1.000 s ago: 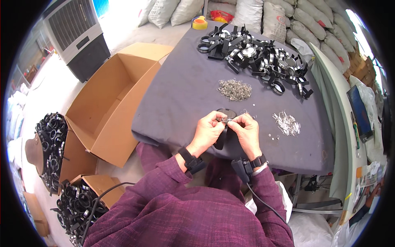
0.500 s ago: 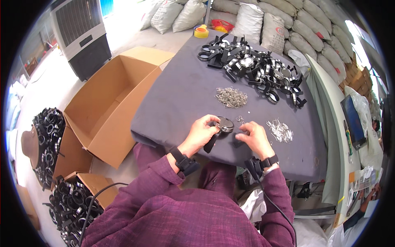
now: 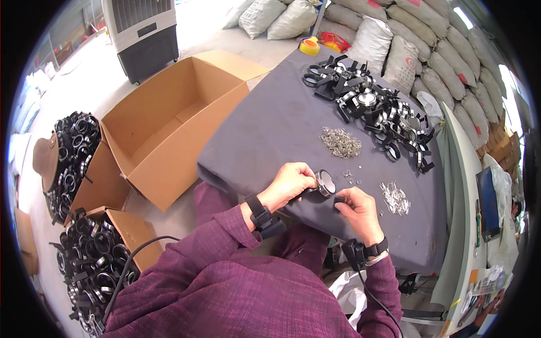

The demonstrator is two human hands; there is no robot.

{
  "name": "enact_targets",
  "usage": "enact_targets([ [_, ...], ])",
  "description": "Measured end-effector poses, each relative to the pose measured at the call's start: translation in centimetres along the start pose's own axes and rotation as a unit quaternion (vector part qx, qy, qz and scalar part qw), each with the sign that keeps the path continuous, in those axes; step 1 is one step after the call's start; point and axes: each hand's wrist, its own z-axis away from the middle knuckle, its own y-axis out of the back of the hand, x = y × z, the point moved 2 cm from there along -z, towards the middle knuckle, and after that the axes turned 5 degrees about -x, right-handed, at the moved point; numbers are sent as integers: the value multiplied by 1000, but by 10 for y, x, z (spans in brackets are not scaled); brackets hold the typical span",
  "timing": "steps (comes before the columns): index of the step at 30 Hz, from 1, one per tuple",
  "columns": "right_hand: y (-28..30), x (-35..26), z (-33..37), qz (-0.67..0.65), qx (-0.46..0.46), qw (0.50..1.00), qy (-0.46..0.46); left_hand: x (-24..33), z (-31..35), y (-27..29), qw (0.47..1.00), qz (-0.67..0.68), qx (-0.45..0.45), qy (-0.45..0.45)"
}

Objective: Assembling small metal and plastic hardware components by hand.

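Observation:
My left hand (image 3: 293, 181) is closed on a round metal-rimmed black piece (image 3: 325, 184) with a dark arm, its round end tilted up above the near part of the table. Close by on the right, my right hand (image 3: 360, 213) is closed, with a small dark piece (image 3: 338, 201) at its fingertips; its kind I cannot make out. Beyond the hands lies a heap of small bent metal clips (image 3: 341, 143), with a few loose clips (image 3: 350, 178) nearer. A pile of thin silvery pins (image 3: 395, 199) lies right of my right hand.
Many similar black-and-metal pieces (image 3: 375, 107) are heaped at the table's far side, beside a yellow tape roll (image 3: 309, 46). An open cardboard box (image 3: 169, 169) stands left of the grey-covered table (image 3: 242, 135). Filled boxes, an air cooler (image 3: 145, 34) and stacked sacks (image 3: 439, 73) surround it.
The round piece in my left hand has turned from lying flat to facing right. My right fingers have closed together. The whole view has shifted, moving the table rightward and down.

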Motion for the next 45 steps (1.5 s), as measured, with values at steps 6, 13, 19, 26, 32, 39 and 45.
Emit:
enact_targets([
  [6,-23,-14,-17,-127,89,984,85,-1,-4,5,1000,10,-26,8],
  [13,-35,-2,-25,-57,139,983,102,-14,-6,5,999,-13,-28,-17],
  [19,-28,-7,-38,-15,107,989,98,-14,5,6,933,-245,16,-262],
  [26,-20,-3,-66,-68,-3,995,70,-16,2,5,856,-356,90,-363],
  [32,-18,4,-69,-178,-8,984,4,-15,-3,1,869,-355,94,-333],
  [39,-25,29,11,-222,299,927,-32,10,-7,17,983,-173,-38,-47],
  [45,-28,67,56,-161,368,913,-64,113,-76,-25,981,-22,-150,-124],
])
